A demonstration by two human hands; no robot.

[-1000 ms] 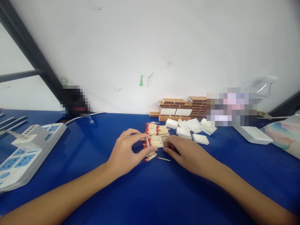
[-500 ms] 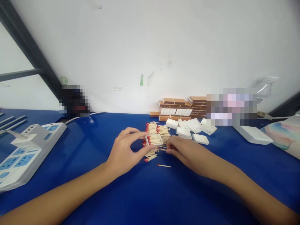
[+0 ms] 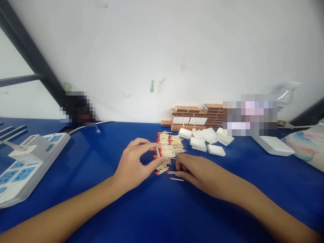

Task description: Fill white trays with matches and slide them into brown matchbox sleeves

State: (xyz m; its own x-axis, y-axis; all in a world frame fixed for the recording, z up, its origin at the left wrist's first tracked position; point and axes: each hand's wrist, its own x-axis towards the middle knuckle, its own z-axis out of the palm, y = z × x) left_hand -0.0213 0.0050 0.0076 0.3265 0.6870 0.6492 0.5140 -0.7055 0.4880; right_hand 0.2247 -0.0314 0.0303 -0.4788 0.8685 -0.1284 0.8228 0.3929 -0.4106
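Observation:
My left hand [image 3: 135, 162] grips a small white matchbox tray [image 3: 173, 151] between thumb and fingers, with red-tipped matches lying in it. Beneath and behind the tray spreads a pile of loose matches [image 3: 174, 140], partly hidden by it. Just to the right, my right hand [image 3: 194, 168] is closed in a pinch on a match [image 3: 171, 172], whose red head points left. Its far end is hidden by the fingers. A single match [image 3: 176, 179] lies on the table just below that one.
White matchbox trays [image 3: 209, 135] lie heaped right of the pile. Brown matchboxes [image 3: 214, 114] are stacked against the wall. A power strip [image 3: 37, 172] with a plug is at left. A white device [image 3: 275, 145] and a clear bottle [image 3: 287, 94] stand at right.
My right hand has moved down and slightly left, bringing the match from beside the pile close to the single match on the table. My left hand and its tray have stayed nearly still.

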